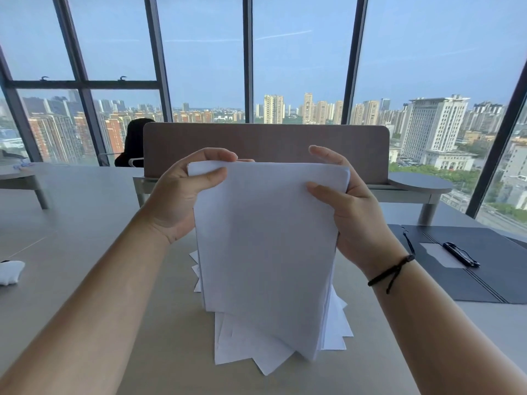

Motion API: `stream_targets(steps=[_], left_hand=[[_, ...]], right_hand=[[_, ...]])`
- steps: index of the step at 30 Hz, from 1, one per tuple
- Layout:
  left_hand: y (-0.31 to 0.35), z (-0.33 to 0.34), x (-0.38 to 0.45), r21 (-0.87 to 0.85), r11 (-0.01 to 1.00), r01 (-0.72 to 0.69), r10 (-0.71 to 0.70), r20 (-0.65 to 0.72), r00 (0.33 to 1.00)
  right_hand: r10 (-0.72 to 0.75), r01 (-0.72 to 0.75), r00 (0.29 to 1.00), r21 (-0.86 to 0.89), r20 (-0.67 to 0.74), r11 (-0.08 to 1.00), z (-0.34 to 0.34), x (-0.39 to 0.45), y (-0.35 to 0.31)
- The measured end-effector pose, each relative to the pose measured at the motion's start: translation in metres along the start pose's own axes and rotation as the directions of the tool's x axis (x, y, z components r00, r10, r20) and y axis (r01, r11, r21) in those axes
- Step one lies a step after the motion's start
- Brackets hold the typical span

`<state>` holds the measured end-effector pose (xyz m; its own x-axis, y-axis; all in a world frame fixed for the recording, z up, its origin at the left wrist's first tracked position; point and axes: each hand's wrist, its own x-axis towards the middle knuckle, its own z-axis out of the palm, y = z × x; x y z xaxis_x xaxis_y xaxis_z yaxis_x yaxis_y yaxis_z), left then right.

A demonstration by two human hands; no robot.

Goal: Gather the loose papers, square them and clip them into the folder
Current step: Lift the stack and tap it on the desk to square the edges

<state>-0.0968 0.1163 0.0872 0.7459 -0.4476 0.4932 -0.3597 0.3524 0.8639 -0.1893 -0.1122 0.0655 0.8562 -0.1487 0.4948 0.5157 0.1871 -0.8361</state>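
A stack of white papers [265, 240] stands nearly upright above the grey table, held by both hands at its upper corners. My left hand [182, 192] grips the top left corner, thumb in front. My right hand [350, 206] grips the top right edge, thumb on the front sheet. The stack's lower end is uneven, with several sheets [242, 340] fanned out askew at the bottom, touching or close to the table. An open dark folder [484, 269] lies flat at the right, with a black clip [460, 254] on it.
A grey-brown desk divider [265, 143] stands behind the papers. A white crumpled object [10, 272] lies at the table's left edge. A dark chair [132, 143] sits beyond the divider, before tall windows.
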Motion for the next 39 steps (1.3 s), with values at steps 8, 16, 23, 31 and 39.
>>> stream_targets(steps=[8,16,23,31,39], left_hand=[[-0.059,-0.004,-0.038,-0.012,0.972,0.235,-0.235,-0.087,0.968],[-0.069,-0.007,-0.033,0.026,0.993,0.118,-0.11,-0.198,0.974],[-0.125,-0.016,-0.06,0.038,0.932,0.36,-0.346,-0.193,0.918],[-0.145,-0.021,-0.048,0.139,0.92,0.365,-0.308,-0.316,0.897],[-0.176,-0.056,-0.044,-0.737,0.617,0.277,-0.609,-0.224,0.761]], right_hand=[[0.197,-0.224,0.968,-0.179,-0.155,0.958,-0.003,-0.05,0.053],[0.073,-0.151,0.965,-0.309,-0.25,0.939,-0.006,-0.033,0.054],[0.311,-0.375,0.909,-0.221,-0.276,0.9,-0.029,-0.058,0.108],[0.333,-0.411,0.905,-0.335,-0.266,0.848,-0.039,-0.054,0.133],[0.298,-0.47,0.876,-0.532,-0.379,0.704,-0.059,-0.039,0.146]])
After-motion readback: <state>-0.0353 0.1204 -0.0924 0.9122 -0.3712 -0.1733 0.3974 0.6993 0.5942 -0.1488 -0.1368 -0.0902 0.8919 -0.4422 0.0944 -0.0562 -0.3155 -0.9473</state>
